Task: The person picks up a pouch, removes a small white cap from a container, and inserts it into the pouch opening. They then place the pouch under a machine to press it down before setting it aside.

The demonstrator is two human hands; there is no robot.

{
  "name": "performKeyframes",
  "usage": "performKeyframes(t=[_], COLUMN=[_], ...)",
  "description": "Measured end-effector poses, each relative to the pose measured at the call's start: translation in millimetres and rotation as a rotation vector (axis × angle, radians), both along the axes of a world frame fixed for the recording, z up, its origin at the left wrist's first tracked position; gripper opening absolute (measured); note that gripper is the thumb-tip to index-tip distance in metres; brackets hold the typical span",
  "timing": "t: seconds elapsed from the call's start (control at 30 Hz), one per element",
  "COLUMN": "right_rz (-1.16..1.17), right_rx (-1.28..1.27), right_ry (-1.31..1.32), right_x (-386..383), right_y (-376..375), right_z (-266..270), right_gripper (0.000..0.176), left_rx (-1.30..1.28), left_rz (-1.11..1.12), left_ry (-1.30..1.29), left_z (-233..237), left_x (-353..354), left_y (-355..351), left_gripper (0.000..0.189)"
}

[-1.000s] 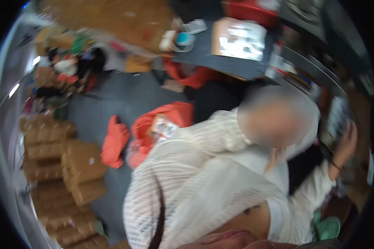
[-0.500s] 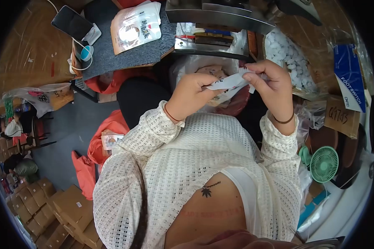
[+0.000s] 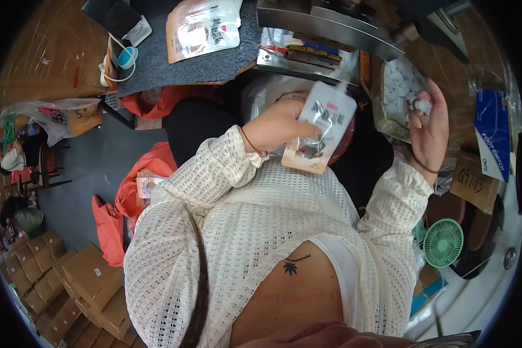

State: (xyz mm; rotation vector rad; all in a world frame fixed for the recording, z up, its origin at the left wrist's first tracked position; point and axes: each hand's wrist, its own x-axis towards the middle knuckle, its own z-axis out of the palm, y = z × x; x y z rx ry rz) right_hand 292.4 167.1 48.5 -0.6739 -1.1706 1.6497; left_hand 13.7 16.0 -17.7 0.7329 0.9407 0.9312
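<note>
My left hand grips a flat silvery-white spout pouch with dark print and a peach-coloured lower end. The pouch lies tilted above my lap, its narrow spout pointing up and to the right. At the right, my right hand is raised with its palm turned inward, and a small white cap sits at its curled fingers. Just beyond those fingers stands a tray of loose white caps. Behind the left hand, a clear plastic bag and part of a printed pouch are mostly covered.
A stack of similar pouches lies on a grey felt-topped table. A metal machine stands ahead. To the right are a blue foot switch box, a carton and a green fan. Cartons fill the lower left.
My right hand has left the pouch's top and moved right to the cap tray. The pouch, still in my left hand, has turned its printed face upward. The view has shifted slightly.
</note>
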Motion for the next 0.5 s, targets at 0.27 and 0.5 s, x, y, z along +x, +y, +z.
performKeyframes(t=[0.27, 0.5], right_rz=[0.131, 0.094], right_rx=[0.020, 0.130], right_ry=[-0.270, -0.365], right_x=[-7.9, -12.5], right_y=[-27.0, -32.6], right_z=[-16.9, -15.9], right_gripper=[0.027, 0.027], left_rx=[-0.021, 0.318], left_rz=[0.223, 0.705], left_ry=[-0.171, 1.014], left_z=[5.2, 8.0], left_x=[-32.6, -83.3], left_y=[45.7, 40.7], left_gripper=[0.034, 0.051])
